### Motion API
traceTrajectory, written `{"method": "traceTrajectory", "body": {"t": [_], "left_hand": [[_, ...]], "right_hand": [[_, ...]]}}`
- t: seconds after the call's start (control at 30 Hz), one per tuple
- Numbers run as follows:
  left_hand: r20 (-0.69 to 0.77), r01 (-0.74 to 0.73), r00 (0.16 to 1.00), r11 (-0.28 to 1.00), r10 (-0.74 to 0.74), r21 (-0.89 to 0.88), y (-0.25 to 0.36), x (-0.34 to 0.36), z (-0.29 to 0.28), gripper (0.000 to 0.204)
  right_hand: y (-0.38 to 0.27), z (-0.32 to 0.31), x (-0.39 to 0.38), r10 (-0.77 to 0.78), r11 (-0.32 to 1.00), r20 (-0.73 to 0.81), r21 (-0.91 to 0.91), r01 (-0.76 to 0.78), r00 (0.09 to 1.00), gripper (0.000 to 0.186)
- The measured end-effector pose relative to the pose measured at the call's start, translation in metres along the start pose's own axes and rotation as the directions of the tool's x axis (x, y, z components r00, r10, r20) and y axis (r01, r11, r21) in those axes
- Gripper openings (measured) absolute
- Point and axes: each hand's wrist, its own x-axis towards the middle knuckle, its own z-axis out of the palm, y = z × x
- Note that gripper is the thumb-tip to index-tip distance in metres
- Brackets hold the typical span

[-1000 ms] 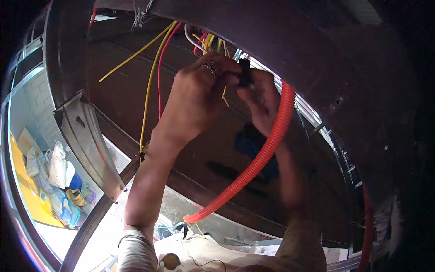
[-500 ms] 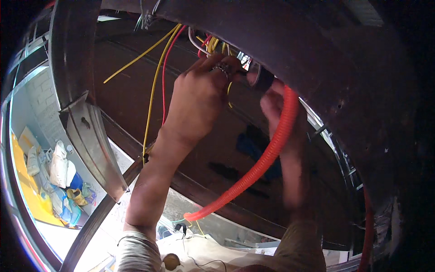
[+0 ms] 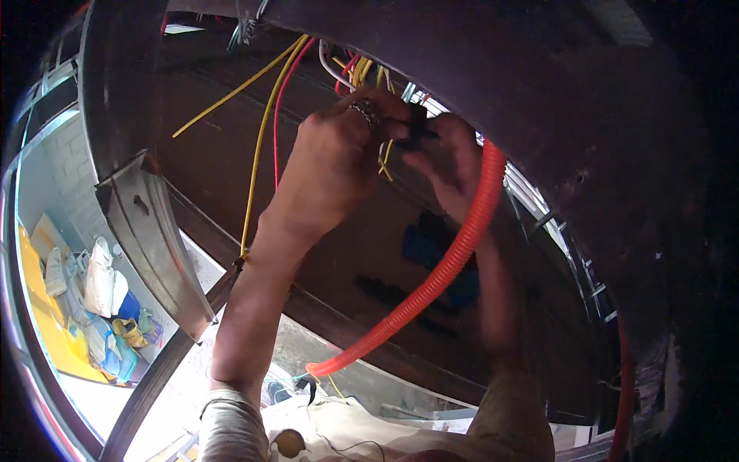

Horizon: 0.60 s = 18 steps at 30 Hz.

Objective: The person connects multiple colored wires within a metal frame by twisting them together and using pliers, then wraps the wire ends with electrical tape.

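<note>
Both my arms reach up beneath a dark metal beam. My left hand [image 3: 339, 146], with a chain-like ring on one finger, is closed around a bunch of thin wires [image 3: 362, 73] in yellow, red and white; yellow ends poke out below its fingers. Close beside it on the right, my right hand [image 3: 454, 158] pinches black tape [image 3: 416, 127] against the bundle. The fingertips and the wrapped spot are partly hidden and dark. An orange corrugated conduit [image 3: 431, 292] curves past my right wrist, in front of the forearm.
Loose yellow wires [image 3: 265, 146] and a red wire [image 3: 281, 115] hang left of my left hand. A bent metal bracket [image 3: 158, 231] juts down at the left. The dark beam [image 3: 539, 85] crosses above. Bags and sacks [image 3: 104, 292] lie far below at the left.
My right hand has moved left and turned, bringing the black tape up against my left fingers. The tape roll's round side, visible before, no longer shows. The conduit shifted slightly.
</note>
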Motion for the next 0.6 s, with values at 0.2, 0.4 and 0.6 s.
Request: {"method": "traceTrajectory", "body": {"t": [0.2, 0.4, 0.6], "left_hand": [[-0.051, -0.087, 0.994, 0.991, 0.093, 0.105, 0.005, 0.001, -0.001, 0.022], [-0.002, 0.072, 0.997, 0.964, -0.074, 0.254, 0.004, 0.006, 0.004, 0.018], [-0.125, 0.004, 0.992, 0.975, 0.024, 0.222, 0.002, 0.001, 0.011, 0.021]], "right_hand": [[0.037, -0.004, 0.009, 0.385, 0.74, 0.007, 0.594, -0.314, 0.923, 0.023], [-0.024, -0.015, 0.005, 0.372, 0.854, -0.105, 0.428, -0.296, 0.922, 0.025], [-0.031, -0.024, -0.018, 0.407, 0.902, 0.302, 0.013, -0.431, 0.862, 0.029]]}}
